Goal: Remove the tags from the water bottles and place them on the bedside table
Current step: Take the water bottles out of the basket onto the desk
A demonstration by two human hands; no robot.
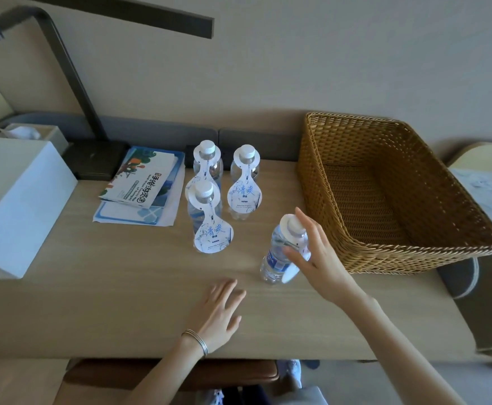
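Just left of the basket [384, 135], the right hand [317, 258] holds a tilted bottle [276, 258], thumb across the front and fingers behind, clamped on its shoulder. I'd guess that is to steady it so the tag [290, 274] can come off over the cap. The tag is white paper looped at the neck, half hidden by the hand. Further left, the left hand [221, 311] lies flat on the table [122, 287], fingers slightly apart, likely bracing. Beyond it three bottles [203, 211] stand upright, blue-printed tags on.
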